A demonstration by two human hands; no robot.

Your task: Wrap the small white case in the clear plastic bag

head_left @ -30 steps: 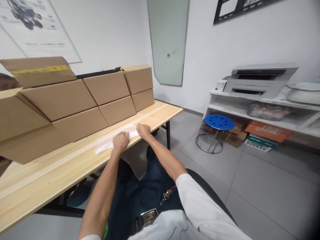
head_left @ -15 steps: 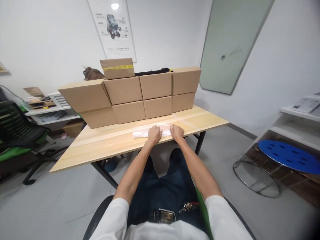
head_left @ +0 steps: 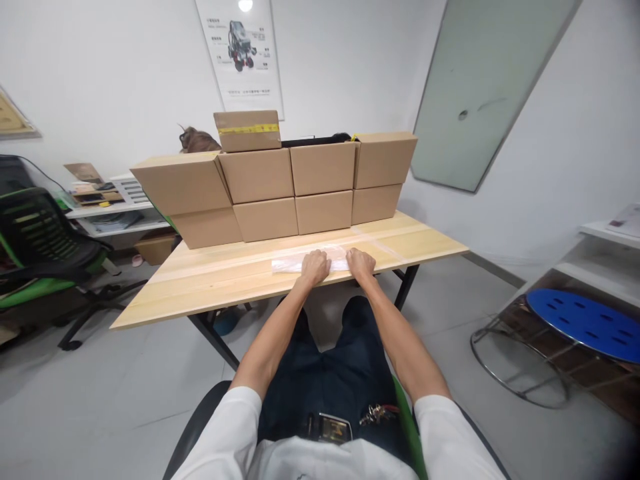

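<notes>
1. The white plastic sheet (head_left: 286,265) lies flat on the worktop (head_left: 220,285), near its near edge, and runs along this edge.
2. The left hand (head_left: 315,267) is on the middle of the sheet, and the right hand (head_left: 361,264) is at its right end; the two are near each other, with white plastic between them.
3. In each grip the fingers are curled down; from this angle I cannot tell if they pinch the plastic or only press it.
4. Beyond, the cardboard boxes (head_left: 324,212) make a wall, well apart from the sheet, with a strip of wood between.
5. To the left, the wood surface runs long; to the right it is shorter, until the right edge.
6. Both forearms cross the near edge.
</notes>
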